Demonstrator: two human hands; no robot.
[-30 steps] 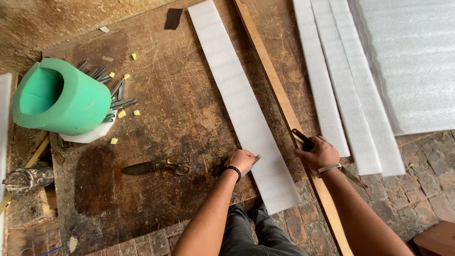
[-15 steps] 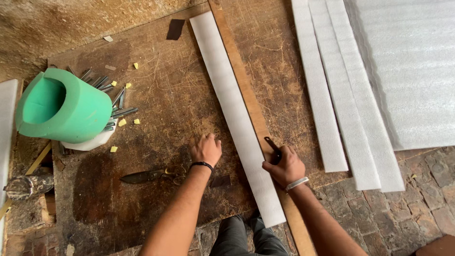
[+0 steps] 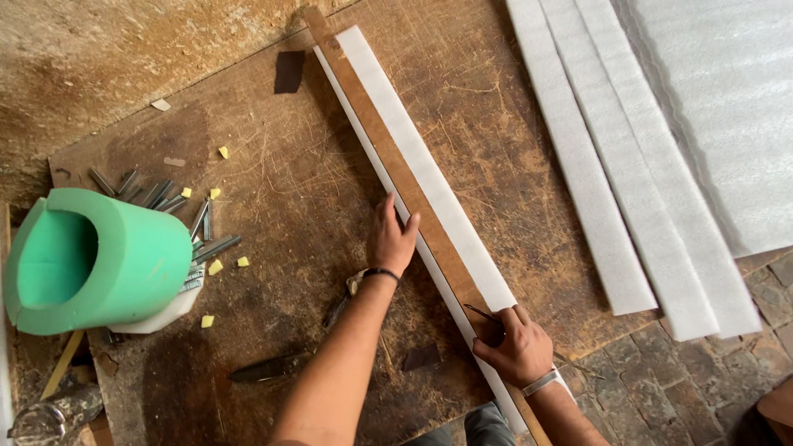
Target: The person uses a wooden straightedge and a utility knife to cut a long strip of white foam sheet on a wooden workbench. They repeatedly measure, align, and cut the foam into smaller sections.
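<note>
Head view, looking down on a scratched brown desk (image 3: 273,215). Long white foam strip (image 3: 429,186) lying slantwise across the desk, with a long wooden ruler (image 3: 388,157) flat on top of it, running the same way. Left hand (image 3: 391,239) pressed flat beside the ruler, fingers (image 3: 410,223) spread open and touching its edge, holding nothing. Black band on that wrist. Right hand (image 3: 516,343) lower down at the near end of the ruler, fingers closed around a thin dark knife (image 3: 481,313), its tip resting right by the ruler on the strip. Silver band on that wrist.

Three more white foam strips (image 3: 628,190) side by side to the right, well apart from the hands, next to a big white foam sheet (image 3: 727,107). Green foam tube (image 3: 95,260) on its side at the left edge of the desk. Gray metal bits (image 3: 157,194) and small yellow crumbs (image 3: 216,267) scattered near the tube. Brick floor (image 3: 661,388) past the near corner of the desk.
</note>
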